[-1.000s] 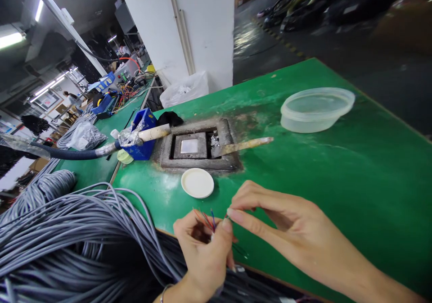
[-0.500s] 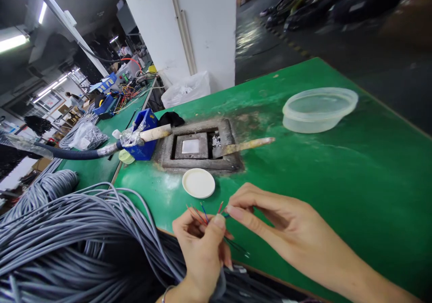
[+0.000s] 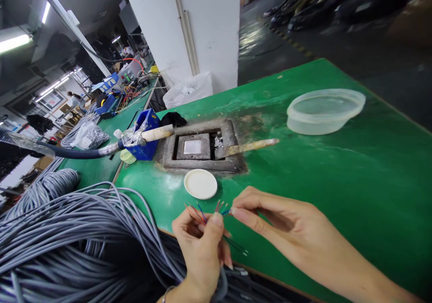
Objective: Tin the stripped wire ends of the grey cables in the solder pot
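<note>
Thin coloured wires (image 3: 201, 213), red, blue and dark with bare ends, fan out from the fingers of my left hand (image 3: 202, 244). That hand is closed around them, and a grey cable seems to run down below its wrist. My right hand (image 3: 280, 222) pinches the tip of a blue wire (image 3: 225, 212) between thumb and forefinger, just right of the left thumb. Some dark wires (image 3: 238, 245) stick out under the left hand toward the right. Just beyond the fingers lies a round cream dish (image 3: 200, 184) on the green table (image 3: 337, 195).
A solder pot (image 3: 193, 147) is set in the table, with a scraper (image 3: 251, 146) across its right edge. A fume hose (image 3: 148, 135) reaches over a blue bin (image 3: 145, 147). Grey cable coils (image 3: 67, 231) fill the left. A clear plastic tub (image 3: 324, 111) stands at right.
My right hand has shifted slightly right, and its fingers now hold a blue wire's tip. More wire ends show spread above my left thumb. The view has moved a little.
</note>
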Tool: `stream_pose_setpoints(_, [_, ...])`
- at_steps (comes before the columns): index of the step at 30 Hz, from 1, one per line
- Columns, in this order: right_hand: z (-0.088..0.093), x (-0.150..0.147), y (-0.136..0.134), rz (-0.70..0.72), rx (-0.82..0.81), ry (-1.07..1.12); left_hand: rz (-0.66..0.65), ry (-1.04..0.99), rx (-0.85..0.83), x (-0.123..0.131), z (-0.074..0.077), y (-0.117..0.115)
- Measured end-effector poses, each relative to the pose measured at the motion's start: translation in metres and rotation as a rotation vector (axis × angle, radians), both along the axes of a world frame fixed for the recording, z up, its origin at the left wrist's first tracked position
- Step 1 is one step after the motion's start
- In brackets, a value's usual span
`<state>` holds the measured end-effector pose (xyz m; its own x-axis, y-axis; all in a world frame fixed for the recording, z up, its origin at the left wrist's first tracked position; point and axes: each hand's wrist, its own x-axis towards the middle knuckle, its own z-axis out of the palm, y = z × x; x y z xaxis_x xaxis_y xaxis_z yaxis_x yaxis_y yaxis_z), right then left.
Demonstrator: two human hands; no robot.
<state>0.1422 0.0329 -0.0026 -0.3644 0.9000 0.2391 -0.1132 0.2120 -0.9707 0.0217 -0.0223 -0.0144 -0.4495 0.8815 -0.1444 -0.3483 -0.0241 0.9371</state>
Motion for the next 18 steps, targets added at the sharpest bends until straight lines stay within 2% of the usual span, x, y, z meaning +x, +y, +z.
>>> stream_pose_setpoints(3, [-0.001,0.002,-0.001,-0.017,0.044,0.008,-0.021,0.017,-0.021,-0.001,0.002,0.001])
stream_pose_setpoints(7, [-0.001,0.006,0.002,-0.16,0.075,0.01,0.02,0.057,-0.065,-0.004,0.012,0.001])
stream_pose_setpoints(10, [-0.003,0.008,0.005,-0.227,0.091,-0.046,0.032,0.151,-0.09,-0.016,0.018,0.008])
stream_pose_setpoints(13, [-0.011,0.004,0.005,-0.188,0.165,-0.138,-0.073,0.279,-0.139,-0.036,0.021,0.023])
stream_pose_setpoints(18, [-0.032,-0.01,-0.004,-0.047,0.424,-0.209,-0.33,0.475,-0.304,-0.065,0.025,0.06])
